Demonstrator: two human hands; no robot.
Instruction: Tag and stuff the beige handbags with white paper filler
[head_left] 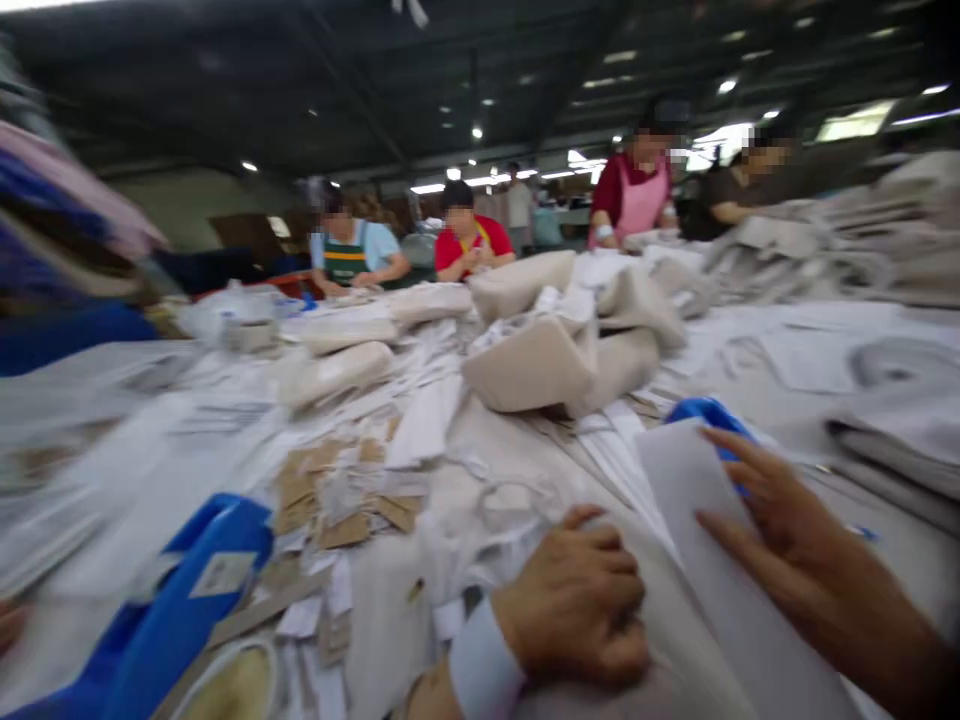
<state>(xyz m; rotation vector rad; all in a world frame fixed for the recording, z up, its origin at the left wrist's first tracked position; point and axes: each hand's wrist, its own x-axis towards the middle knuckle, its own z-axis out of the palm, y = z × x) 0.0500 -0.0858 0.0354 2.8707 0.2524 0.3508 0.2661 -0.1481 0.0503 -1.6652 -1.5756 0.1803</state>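
My left hand point(574, 600) is curled into a loose fist and presses down on pale cream fabric point(517, 470) near the bottom middle; a white cuff shows at its wrist. Whether it grips anything is unclear. My right hand point(780, 530) lies with fingers stretched flat on a white sheet of paper point(697, 500) at the lower right. A blue object point(705, 412) peeks out just behind that sheet, near my fingertips. The picture is smeared by motion.
Folded cream cloth bundles point(532, 365) pile up mid-table among white strips and brown card tags point(315, 490). A blue container point(202, 590) sits at lower left. Several seated workers point(469, 240) face the far side. More fabric stacks point(900, 430) lie at right.
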